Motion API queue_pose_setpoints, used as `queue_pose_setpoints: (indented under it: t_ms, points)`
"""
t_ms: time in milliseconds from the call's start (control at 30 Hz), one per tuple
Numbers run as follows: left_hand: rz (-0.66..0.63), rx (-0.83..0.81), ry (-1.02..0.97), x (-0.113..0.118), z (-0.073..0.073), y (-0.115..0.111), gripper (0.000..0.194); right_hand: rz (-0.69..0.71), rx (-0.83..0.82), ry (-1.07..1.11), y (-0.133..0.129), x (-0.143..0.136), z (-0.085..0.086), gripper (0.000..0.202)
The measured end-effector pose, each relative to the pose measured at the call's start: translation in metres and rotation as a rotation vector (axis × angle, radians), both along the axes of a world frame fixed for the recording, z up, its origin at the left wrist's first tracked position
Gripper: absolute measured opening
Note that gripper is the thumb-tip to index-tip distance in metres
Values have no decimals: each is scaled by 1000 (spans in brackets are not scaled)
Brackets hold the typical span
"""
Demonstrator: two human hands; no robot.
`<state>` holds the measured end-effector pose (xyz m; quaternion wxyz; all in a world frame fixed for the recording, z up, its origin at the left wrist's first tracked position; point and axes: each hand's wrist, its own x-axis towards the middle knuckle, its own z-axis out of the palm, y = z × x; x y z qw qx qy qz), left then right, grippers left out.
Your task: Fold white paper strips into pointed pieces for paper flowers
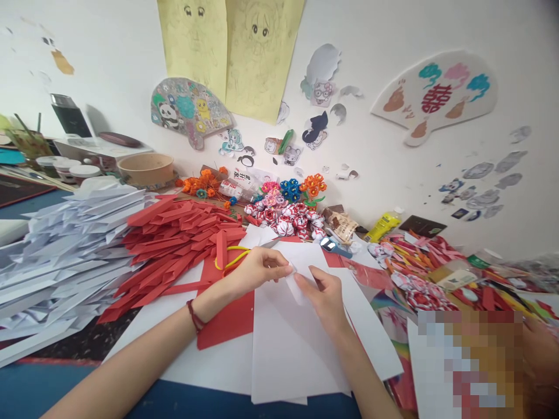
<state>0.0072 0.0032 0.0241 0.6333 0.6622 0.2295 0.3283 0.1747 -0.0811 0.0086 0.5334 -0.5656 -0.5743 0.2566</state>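
Over the middle of a loose stack of white sheets (297, 355), two bare hands meet at a small piece of white paper (297, 289), hard to pick out against the white below. The left hand (265, 270) pinches its upper end, thumb and fingertips closed with hardly any gap, a light hold that seems to suit something so thin. From the other side, the right hand (324, 294) lays its thumb along the paper while the forefinger arches up, apart from the thumb; whether another finger backs the paper from behind is hidden. Working from both sides probably keeps so limp a piece steady, and the sheets below give a flat, pale surface. Left of the stack, a red sheet (227, 329) lies partly covered, with a yellow-handled tool (238, 248), perhaps scissors, near the left hand, likely for easy reach. Beyond it, red folded strips (183, 241) and white folded strips (82, 233) are heaped side by side, seemingly sorted by colour. Red-and-white paper balls (301, 220) sit back towards the wall (271, 58), presumably to leave room for the hands.
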Motion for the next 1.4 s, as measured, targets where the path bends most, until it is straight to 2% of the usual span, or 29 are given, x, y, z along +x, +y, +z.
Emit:
queue_pose_setpoints:
  t_ms: [533,700,1000,1200,1400]
  points:
    - [-9,67,48,-2,-5,1,34,-7,16,-61,-1,-1,5,47]
    - [6,94,70,-1,-1,-1,33,-17,13,-40,-1,-1,4,48]
    - [-16,28,-12,0,2,-3,35,15,-6,24,-3,-1,6,44]
    - [14,10,-9,0,2,-3,33,20,18,2,-3,-1,7,46]
    - [-26,19,-17,-1,-1,-1,33,74,-26,36,-5,-2,8,30]
